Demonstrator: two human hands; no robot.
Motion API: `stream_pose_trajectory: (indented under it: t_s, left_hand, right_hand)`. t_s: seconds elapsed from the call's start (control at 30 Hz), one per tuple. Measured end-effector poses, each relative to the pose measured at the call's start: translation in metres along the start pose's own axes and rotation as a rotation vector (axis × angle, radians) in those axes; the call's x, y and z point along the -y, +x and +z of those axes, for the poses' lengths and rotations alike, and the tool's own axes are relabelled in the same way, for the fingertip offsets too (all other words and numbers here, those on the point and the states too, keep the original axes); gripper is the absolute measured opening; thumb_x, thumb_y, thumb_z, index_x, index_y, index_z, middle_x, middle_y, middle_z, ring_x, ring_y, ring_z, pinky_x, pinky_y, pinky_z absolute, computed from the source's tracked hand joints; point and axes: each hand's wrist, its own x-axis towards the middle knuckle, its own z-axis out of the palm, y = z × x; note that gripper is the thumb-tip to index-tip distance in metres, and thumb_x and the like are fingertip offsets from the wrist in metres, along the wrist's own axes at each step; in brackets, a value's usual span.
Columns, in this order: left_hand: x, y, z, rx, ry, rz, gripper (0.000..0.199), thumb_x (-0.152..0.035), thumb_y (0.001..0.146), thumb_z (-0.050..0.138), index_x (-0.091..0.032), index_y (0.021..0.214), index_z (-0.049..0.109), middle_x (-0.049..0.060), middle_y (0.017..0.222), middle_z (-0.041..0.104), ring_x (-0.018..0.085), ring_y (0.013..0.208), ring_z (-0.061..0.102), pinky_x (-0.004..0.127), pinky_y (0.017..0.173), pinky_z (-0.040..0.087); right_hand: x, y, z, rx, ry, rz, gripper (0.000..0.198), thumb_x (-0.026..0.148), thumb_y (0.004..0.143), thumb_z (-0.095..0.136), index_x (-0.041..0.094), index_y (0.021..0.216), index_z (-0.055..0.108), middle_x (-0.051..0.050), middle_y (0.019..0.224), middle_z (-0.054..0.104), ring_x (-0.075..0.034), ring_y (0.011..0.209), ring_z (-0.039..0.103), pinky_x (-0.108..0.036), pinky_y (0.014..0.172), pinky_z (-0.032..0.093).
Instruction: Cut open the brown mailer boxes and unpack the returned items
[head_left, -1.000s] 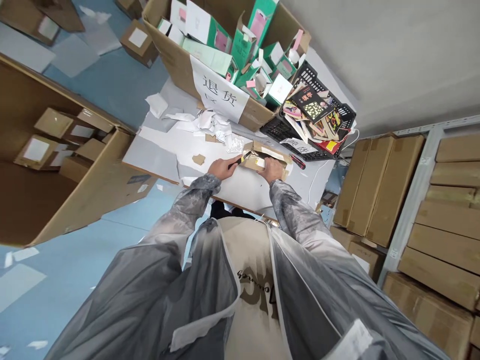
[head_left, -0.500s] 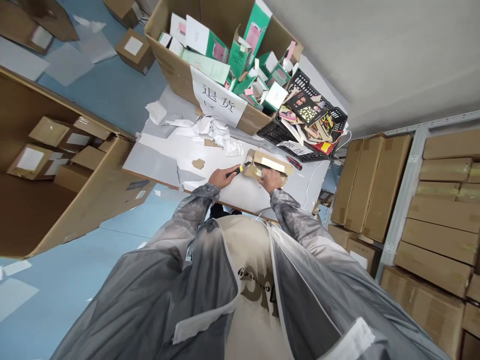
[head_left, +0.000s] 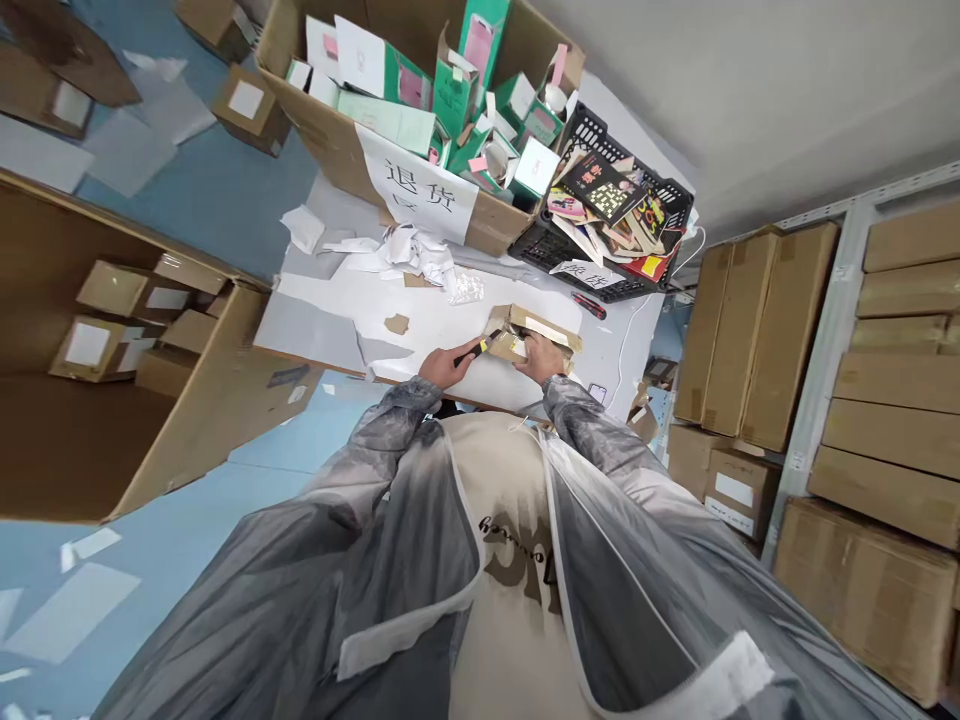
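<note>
Head view, centre: my left hand (head_left: 442, 368) grips a slim black-and-yellow cutter (head_left: 468, 355), right hand (head_left: 543, 358) an oblong brown cardboard box (head_left: 510, 346). I'd cut shallowly.

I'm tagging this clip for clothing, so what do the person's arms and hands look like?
The left hand and right hand are bare, without gloves. Loose grey sleeves, mottled dark and pale, run to the wrists.

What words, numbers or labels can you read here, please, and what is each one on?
"退货区" (last character creased): paper sheet on the large carton.
"换货" (faint): paper slip on the black crate.
"Journey" (upside down): beige shirt; larger letters there are distorted.
Too small or blurred: print on the books, green boxes and white labels.
</note>
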Motion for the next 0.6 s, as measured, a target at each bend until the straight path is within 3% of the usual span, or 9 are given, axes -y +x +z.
stream_pose_trajectory:
  t_s: [0.1,0.27,0.43,0.6]
  left_hand:
    - [0.004,-0.016,0.008,0.042,0.107,0.023,0.067,-0.051,0.127,0.057,-0.028,0.188,0.07,0.014,0.117,0.097,0.037,0.105,0.091,0.041,0.101,0.066]
    - [0.002,-0.035,0.011,0.153,0.24,-0.013,0.066,-0.05,0.127,0.056,-0.034,0.19,0.068,0.015,0.127,0.096,0.04,0.116,0.091,0.042,0.102,0.065]
    - [-0.011,-0.033,0.006,0.109,0.247,-0.132,0.066,-0.051,0.127,0.056,-0.033,0.19,0.068,0.02,0.131,0.095,0.044,0.12,0.089,0.046,0.104,0.064]
    - [-0.027,-0.022,0.009,0.087,0.14,-0.187,0.061,-0.042,0.123,0.065,-0.036,0.183,0.076,0.018,0.143,0.093,0.044,0.129,0.087,0.049,0.109,0.065]
  right_hand:
    - [0.004,0.0,0.002,0.083,-0.015,0.052,0.044,0.04,0.11,0.089,0.019,0.149,0.086,-0.021,0.153,0.086,-0.041,0.142,0.08,-0.044,0.117,0.068]
    - [0.007,-0.001,-0.001,0.203,-0.024,0.057,0.046,0.029,0.11,0.085,0.02,0.155,0.087,-0.02,0.146,0.09,-0.04,0.139,0.084,-0.041,0.113,0.066]
    - [0.017,-0.016,0.006,0.195,0.016,0.029,0.044,0.037,0.112,0.087,0.02,0.152,0.088,-0.019,0.144,0.091,-0.038,0.135,0.084,-0.038,0.109,0.063]
    - [0.03,-0.043,0.029,0.118,-0.011,-0.059,0.032,0.027,0.122,0.07,0.018,0.145,0.091,-0.018,0.14,0.092,-0.035,0.133,0.082,-0.036,0.099,0.058]
